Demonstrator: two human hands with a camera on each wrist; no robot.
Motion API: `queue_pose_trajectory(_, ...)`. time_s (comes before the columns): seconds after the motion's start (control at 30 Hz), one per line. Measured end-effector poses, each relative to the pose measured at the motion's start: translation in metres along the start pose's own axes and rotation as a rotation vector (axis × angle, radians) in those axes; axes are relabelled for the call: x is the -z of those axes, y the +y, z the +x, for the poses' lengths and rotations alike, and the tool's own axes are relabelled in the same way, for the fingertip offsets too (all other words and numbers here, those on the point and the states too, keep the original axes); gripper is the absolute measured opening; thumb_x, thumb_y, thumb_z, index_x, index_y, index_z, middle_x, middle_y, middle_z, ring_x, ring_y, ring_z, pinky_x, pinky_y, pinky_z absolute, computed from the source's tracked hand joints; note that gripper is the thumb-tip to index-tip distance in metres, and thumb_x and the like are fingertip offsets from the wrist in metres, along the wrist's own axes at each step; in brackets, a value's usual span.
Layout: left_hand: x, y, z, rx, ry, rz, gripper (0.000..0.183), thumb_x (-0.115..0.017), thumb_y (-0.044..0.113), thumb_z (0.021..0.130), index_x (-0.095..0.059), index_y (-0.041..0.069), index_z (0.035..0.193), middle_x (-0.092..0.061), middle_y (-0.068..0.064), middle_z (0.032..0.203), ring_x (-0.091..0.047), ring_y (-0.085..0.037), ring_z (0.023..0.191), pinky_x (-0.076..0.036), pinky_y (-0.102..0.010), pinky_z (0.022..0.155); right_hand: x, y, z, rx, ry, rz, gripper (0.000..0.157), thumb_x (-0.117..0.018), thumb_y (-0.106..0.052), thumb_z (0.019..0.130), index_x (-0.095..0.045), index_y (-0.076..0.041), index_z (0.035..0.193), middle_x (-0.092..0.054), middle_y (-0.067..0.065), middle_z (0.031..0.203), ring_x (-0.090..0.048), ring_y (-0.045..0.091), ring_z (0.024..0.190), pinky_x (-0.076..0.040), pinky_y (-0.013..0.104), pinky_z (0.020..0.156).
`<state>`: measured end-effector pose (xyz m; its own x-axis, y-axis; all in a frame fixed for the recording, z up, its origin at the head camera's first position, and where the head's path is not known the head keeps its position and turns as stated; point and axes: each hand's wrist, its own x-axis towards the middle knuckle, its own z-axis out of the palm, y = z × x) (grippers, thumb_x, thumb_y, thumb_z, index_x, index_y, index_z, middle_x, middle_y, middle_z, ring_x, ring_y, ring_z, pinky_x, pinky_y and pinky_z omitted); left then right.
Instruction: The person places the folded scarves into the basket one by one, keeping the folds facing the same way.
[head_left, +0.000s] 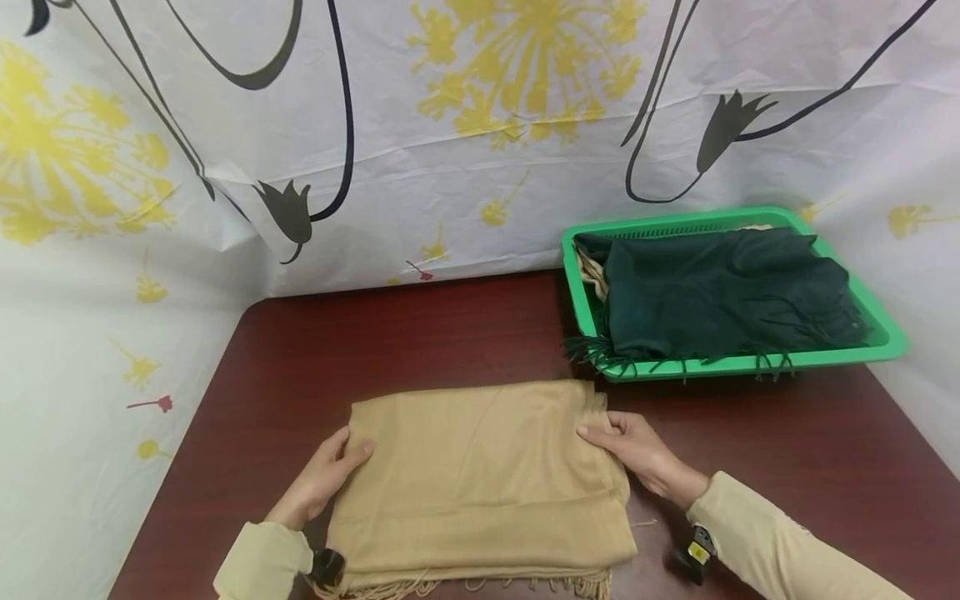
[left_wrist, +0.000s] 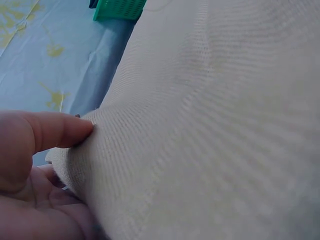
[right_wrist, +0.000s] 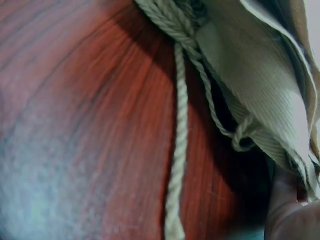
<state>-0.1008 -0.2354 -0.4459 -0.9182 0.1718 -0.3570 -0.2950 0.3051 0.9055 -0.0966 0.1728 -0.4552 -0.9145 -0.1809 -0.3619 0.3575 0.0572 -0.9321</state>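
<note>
A folded tan scarf point(head_left: 480, 475) with a twisted fringe lies near the front of the table, its fringe toward me. My left hand point(head_left: 321, 477) pinches its left edge near the far corner, thumb on top and fingers beneath. At the opposite edge, my right hand point(head_left: 648, 454) grips the layers with the thumb over the cloth; its other fingers are partly hidden. In the left wrist view the thumb point(left_wrist: 62, 130) presses on the ribbed cloth point(left_wrist: 175, 135). The right wrist view shows loose cloth layers point(right_wrist: 260, 80) and a fringe cord point(right_wrist: 177, 145) hanging at the side.
A green plastic basket point(head_left: 750, 364) stands at the back right of the dark red table point(head_left: 420, 333). In it lies a folded dark green fringed scarf point(head_left: 720, 292), above some tan cloth point(head_left: 591, 271). White patterned sheeting point(head_left: 465, 183) encloses the table's back and sides.
</note>
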Motion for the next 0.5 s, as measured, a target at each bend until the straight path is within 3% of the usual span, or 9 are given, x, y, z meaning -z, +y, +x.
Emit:
queue_pose_trajectory(0.33,-0.001,0.009,-0.010,-0.021,0.078,0.045,0.042,-0.051,0.012,0.090,-0.037,0.002,0.128,-0.052,-0.019,0.107,-0.057,-0.022,0.081,-0.049,-0.034,0.065,0.002,0.001,-0.001,0.083,0.006,-0.090,0.033,-0.064,-0.016,0.081,-0.054,0.011,0.097,-0.063,0.010,0.070,-0.061,0.020,0.058,-0.050,0.031,0.053)
queue_pose_trajectory(0.5,-0.001,0.013,-0.014,-0.021,0.121,0.064,0.041,-0.052,0.012,0.089,-0.040,0.001,0.127,-0.052,-0.019,0.109,-0.057,-0.021,0.081,-0.049,-0.034,0.066,0.001,0.000,-0.004,0.123,0.052,-0.109,0.032,-0.066,-0.015,0.079,-0.056,0.011,0.094,-0.062,0.010,0.068,-0.060,0.017,0.055,-0.049,0.029,0.051)
